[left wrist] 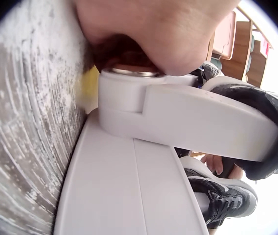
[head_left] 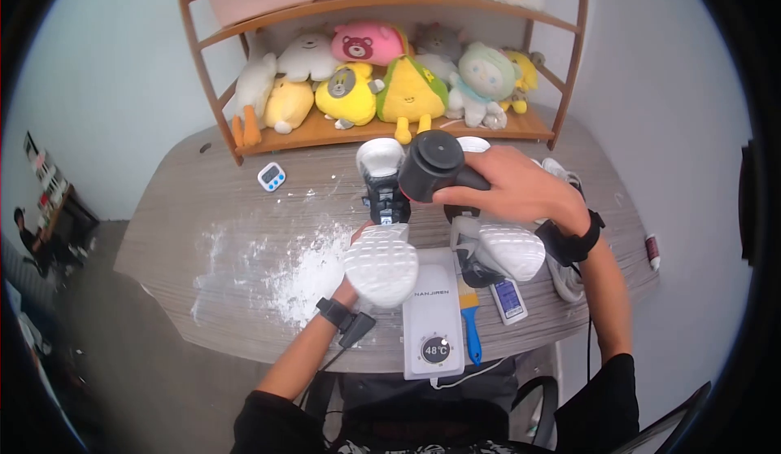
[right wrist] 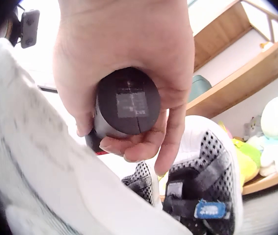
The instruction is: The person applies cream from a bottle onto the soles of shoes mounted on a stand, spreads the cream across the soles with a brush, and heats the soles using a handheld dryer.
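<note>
My right hand (head_left: 521, 181) grips a black handheld device (head_left: 435, 161) with a round, drum-like head, which overlaps the rear shoes in the head view. In the right wrist view my fingers wrap its handle, whose flat end (right wrist: 129, 105) bears a label. A white shoe dryer (head_left: 431, 299), its display reading 48°C, has black-and-white shoes on its arms: a front left shoe (head_left: 382, 265), a front right shoe (head_left: 508, 251) and a rear left shoe (head_left: 381, 161). My left hand (left wrist: 153, 34) holds the dryer around its hinge post (left wrist: 122, 98); its fingertips are hidden.
White powder (head_left: 317, 275) is spread over the table's left half. A blue-handled brush (head_left: 472, 332) and a white bottle (head_left: 509, 301) lie right of the dryer. Another shoe (head_left: 565, 279) stands at the right. A small timer (head_left: 272, 177) sits back left, before a shelf (head_left: 342, 133) of plush toys.
</note>
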`<state>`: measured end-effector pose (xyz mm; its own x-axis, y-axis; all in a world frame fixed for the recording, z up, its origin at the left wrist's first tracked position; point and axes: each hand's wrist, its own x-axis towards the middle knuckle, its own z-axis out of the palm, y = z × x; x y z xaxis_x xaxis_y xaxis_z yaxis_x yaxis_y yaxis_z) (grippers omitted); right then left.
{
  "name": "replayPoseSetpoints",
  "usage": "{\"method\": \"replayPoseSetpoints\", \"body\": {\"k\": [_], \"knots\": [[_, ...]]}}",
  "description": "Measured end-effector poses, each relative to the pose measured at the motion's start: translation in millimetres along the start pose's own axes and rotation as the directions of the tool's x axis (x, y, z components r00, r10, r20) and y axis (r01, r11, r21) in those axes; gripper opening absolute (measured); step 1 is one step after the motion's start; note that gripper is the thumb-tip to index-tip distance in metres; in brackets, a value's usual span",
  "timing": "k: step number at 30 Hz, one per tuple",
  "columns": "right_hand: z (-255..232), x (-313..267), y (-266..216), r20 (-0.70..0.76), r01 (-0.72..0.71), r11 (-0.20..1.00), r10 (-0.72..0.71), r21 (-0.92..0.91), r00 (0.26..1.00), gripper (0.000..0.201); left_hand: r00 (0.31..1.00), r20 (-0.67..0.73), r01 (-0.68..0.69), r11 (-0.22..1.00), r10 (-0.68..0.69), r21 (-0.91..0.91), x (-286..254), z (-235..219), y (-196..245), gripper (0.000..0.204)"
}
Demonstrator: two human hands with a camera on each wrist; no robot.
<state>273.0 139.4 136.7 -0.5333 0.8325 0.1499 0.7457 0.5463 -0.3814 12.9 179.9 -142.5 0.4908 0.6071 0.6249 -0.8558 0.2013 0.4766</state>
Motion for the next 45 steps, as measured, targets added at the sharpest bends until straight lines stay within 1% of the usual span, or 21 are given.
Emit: {"method": "replayPoseSetpoints", "body": {"k": [1, 2, 3, 4, 7, 8, 11, 14, 15, 19, 21, 22, 24, 25, 28, 29, 30, 33, 36, 40, 45], "knots": [[-4.5, 2.9, -7.2, 0.015, 0.018, 0.997, -0.017, -0.068, 1.0, 0.07, 0.96, -0.276, 0.103, 0.971, -0.04, 0.216, 8.9, 15.7, 3.5, 0.032], [-9.3, 6.0, -14.5, 0.027, 0.037, 0.99, -0.034, -0.137, 0.999, 0.069, 0.844, -0.536, 0.257, 0.891, -0.018, 0.375, 14.3, 24.9, 5.9, 0.018], [-12.2, 9.6, -20.9, 0.034, 0.083, 0.983, -0.079, -0.165, 0.996, 0.07, 0.893, -0.442, 0.253, 0.726, 0.079, 0.64, 14.8, 7.3, -1.0, 0.017], [-14.0, 14.0, -28.0, 0.048, 0.098, 0.977, -0.09, -0.191, 0.995, 0.07, 0.895, -0.434, 0.224, 0.736, 0.104, 0.639, 14.2, -8.5, -7.3, 0.017], [-11.9, 28.5, -43.9, 0.104, 0.134, 0.948, -0.108, -0.287, 0.989, 0.072, 0.878, -0.434, 0.234, 0.609, 0.204, 0.758, 17.2, -31.7, -22.8, 0.028], [-10.8, 34.1, -49.4, 0.114, 0.146, 0.942, -0.116, -0.301, 0.987, 0.072, 0.875, -0.43, 0.218, 0.614, 0.221, 0.759, 18.8, -27.5, -21.6, 0.028], [-2.7, 51.0, -59.9, 0.147, 0.231, 0.857, -0.183, -0.461, 0.972, 0.073, 0.857, -0.452, 0.3, 0.473, 0.247, 0.828, 20.6, -19.3, -18.5, 0.037], [-1.2, 66.2, -69.9, 0.201, 0.253, 0.812, -0.171, -0.526, 0.965, 0.075, 0.836, -0.446, 0.27, 0.468, 0.32, 0.841, 25.7, -14.4, -19.0, 0.037], [-2.0, 71.1, -74.6, 0.208, 0.258, 0.807, -0.171, -0.532, 0.963, 0.075, 0.829, -0.496, 0.326, 0.496, 0.259, 0.805, 24.1, -9.6, -15.2, 0.036], [-6.1, 84.8, -90.9, 0.236, 0.217, 0.774, -0.09, -0.595, 0.968, 0.076, 0.812, -0.534, 0.363, 0.512, 0.237, 0.778, 26.5, -6.0, -14.1, 0.036], [-5.5, 92.6, -97.2, 0.251, 0.22, 0.756, -0.077, -0.616, 0.965, 0.077, 0.814, -0.433, 0.283, 0.386, 0.388, 0.878, 29.8, -5.6, -15.0, 0.037], [-4.4, 96.9, -99.0, 0.255, 0.217, 0.745, -0.065, -0.63, 0.965, 0.077, 0.809, -0.44, 0.28, 0.402, 0.391, 0.872, 27.2, -5.9, -15.4, 0.037], [-4.8, 102.4, -105.3, 0.276, 0.211, 0.723, -0.03, -0.658, 0.961, 0.078, 0.708, -0.687, 0.551, 0.481, 0.161, 0.681, 31.0, 31.3, 9.7, 0.037], [-3.5, 106.7, -111.8, 0.293, 0.19, 0.715, 0.021, -0.673, 0.956, 0.079, 0.748, -0.616, 0.498, 0.405, 0.246, 0.767, 29.5, 17.2, 1.7, 0.038], [2.8, 119.7, -117.5, 0.349, 0.181, 0.71, 0.096, -0.68, 0.932, 0.08, 0.758, -0.579, 0.467, 0.369, 0.301, 0.803, 26.1, 7.9, -2.7, 0.04], [4.7, 122.9, -123.1, 0.367, 0.179, 0.703, 0.124, -0.688, 0.922, 0.08, 0.712, -0.669, 0.547, 0.429, 0.213, 0.719, 27.4, 24.0, 9.5, 0.04], [6.8, 126.1, -127.7, 0.383, 0.177, 0.696, 0.152, -0.696, 0.911, 0.08, 0.707, -0.673, 0.546, 0.436, 0.217, 0.715, 26.7, 20.1, 6.9, 0.04], [14.4, 134.7, -135.1, 0.417, 0.169, 0.675, 0.221, -0.718, 0.882, 0.08, 0.703, -0.582, 0.441, 0.392, 0.409, 0.808, 25.1, 10.3, 1.2, 0.035], [24.0, 144.2, -135.0, 0.456, 0.163, 0.665, 0.293, -0.729, 0.841, 0.08, 0.691, -0.591, 0.481, 0.345, 0.417, 0.806, 24.9, 4.1, 0.3, 0.036], [36.2, 151.4, -135.5, 0.468, 0.197, 0.629, 0.3, -0.752, 0.831, 0.08, 0.686, -0.585, 0.481, 0.334, 0.433, 0.81, 24.1, 3.9, -1.1, 0.033], [43.4, 157.3, -145.3, 0.457, 0.158, 0.624, 0.355, -0.766, 0.816, 0.079, 0.695, -0.571, 0.46, 0.34, 0.436, 0.82, 24.9, 9.2, 3.3, 0.027]]}}
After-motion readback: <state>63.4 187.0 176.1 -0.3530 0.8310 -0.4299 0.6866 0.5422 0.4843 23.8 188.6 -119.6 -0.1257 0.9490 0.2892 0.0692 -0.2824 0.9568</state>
